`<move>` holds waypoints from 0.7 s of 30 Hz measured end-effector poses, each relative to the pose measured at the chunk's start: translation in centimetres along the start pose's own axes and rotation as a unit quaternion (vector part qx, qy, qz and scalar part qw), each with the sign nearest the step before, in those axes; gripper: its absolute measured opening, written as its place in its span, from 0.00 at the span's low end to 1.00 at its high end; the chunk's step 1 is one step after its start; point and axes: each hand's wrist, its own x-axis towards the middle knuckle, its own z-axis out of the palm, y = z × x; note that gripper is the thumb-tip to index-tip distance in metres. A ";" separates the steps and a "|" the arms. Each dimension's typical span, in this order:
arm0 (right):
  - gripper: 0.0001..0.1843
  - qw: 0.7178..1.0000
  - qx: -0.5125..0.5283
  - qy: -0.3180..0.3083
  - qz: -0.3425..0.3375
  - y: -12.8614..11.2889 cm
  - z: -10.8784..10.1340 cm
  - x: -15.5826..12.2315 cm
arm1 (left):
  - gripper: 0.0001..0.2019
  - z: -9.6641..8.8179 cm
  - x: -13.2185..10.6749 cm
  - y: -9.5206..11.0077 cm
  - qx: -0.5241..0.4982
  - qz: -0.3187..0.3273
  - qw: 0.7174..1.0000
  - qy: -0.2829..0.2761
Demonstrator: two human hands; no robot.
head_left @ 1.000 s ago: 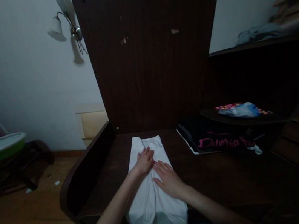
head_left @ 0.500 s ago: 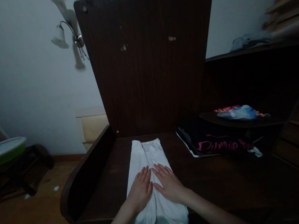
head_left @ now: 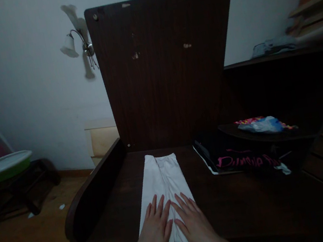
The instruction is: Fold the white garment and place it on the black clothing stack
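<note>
A pair of white trousers (head_left: pixel 155 179), folded lengthwise, lies on the dark wooden desk (head_left: pixel 226 209) with its waistband at the far end. My left hand (head_left: pixel 156 229) rests flat on the left side of the cloth, fingers spread and pointing away from me. Beside it, my right hand (head_left: pixel 194 223) lies flat on the right side, its fingers likewise apart. Neither hand grips the fabric. The near end of the trousers drops out of view below my wrists.
A black item with pink lettering (head_left: pixel 245 160) lies at the right, by a small shelf holding a plastic bag (head_left: pixel 263 125). A raised side board (head_left: pixel 96 198) bounds the desk's left. A green basin (head_left: pixel 5 170) sits on a stool farther left.
Both hands have slid toward me along the trousers, staying flat and side by side. The trousers keep their place on the desk; the view has shifted slightly.
</note>
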 end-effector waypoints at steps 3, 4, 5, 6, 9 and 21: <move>0.24 1.000 -0.006 0.001 -0.002 -0.2 0.0 0.1 | 0.24 0.2 0.4 0.0 -0.002 0.003 1.000 -0.005; 0.25 1.000 -0.008 0.000 -0.002 -0.2 0.0 0.1 | 0.24 0.3 0.5 0.0 -0.002 0.004 1.000 -0.007; 0.25 1.000 -0.009 -0.002 -0.002 -0.2 -0.1 0.2 | 0.24 0.3 0.5 0.0 -0.001 0.004 1.000 -0.009; 0.25 1.000 -0.009 -0.005 -0.001 -0.3 -0.2 0.2 | 0.24 0.3 0.5 -0.1 0.001 0.004 1.000 -0.009; 0.25 1.000 -0.010 -0.013 0.003 -0.3 -0.4 0.2 | 0.25 0.3 0.4 -0.1 0.008 0.007 1.000 -0.007; 0.25 0.999 -0.027 -0.017 -0.024 2.4 -1.1 1.8 | 0.26 0.0 3.3 -0.5 0.002 -0.002 0.999 -0.036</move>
